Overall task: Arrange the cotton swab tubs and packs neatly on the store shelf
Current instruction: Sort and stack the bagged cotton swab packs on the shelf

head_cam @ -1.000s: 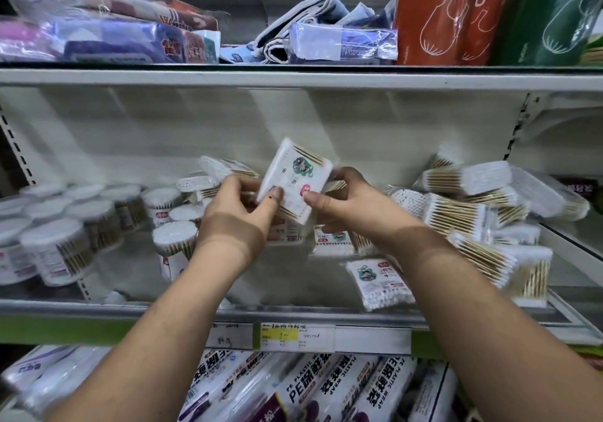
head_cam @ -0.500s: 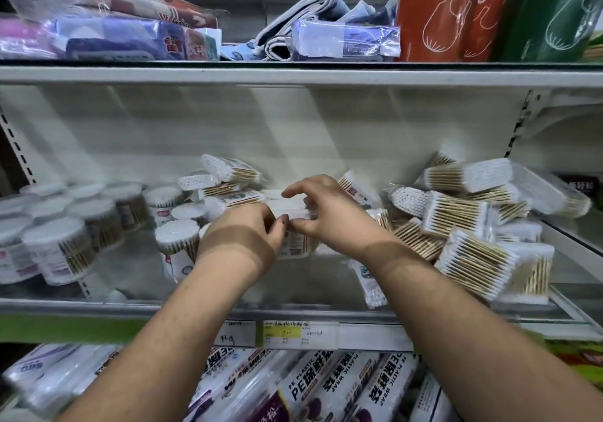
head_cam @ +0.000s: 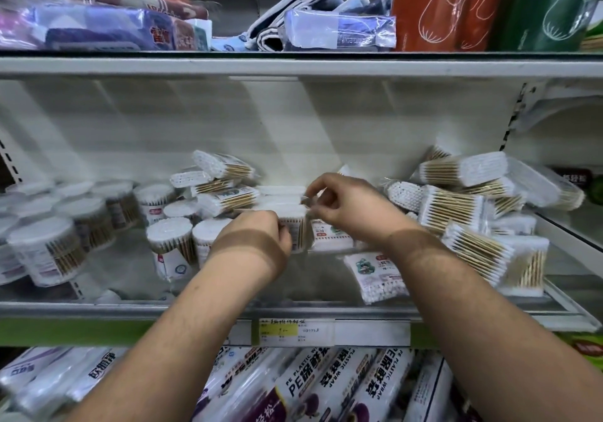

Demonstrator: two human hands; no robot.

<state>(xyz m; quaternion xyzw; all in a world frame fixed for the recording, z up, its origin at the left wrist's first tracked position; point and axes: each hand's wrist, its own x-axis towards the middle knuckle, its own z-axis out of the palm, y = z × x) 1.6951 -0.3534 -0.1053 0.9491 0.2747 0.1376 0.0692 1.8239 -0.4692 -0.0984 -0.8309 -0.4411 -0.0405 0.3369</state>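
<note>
The swab pack held up a second ago now stands in the middle row [head_cam: 284, 206] — left hand [head_cam: 261, 235] apparently gripping it, right hand [head_cam: 346, 203] pinching its top — one less loose.

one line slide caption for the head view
Both hands set upright swab packs between tubs and loose bundles.

This is a shop aisle — white metal gondola shelving [head_cam: 293, 67] stacked in tiers, with slotted uprights [head_cam: 514, 118] at the back. A price label [head_cam: 284, 330] with a yellow patch sits in the green shelf-edge strip [head_cam: 65, 332]. Many identical goods repeat: cotton swab tubs [head_cam: 45, 252], cotton swab packs [head_cam: 456, 206], boxed PE plastic wrap [head_cam: 300, 385] below — packaged cloths [head_cam: 98, 26] above.
</note>
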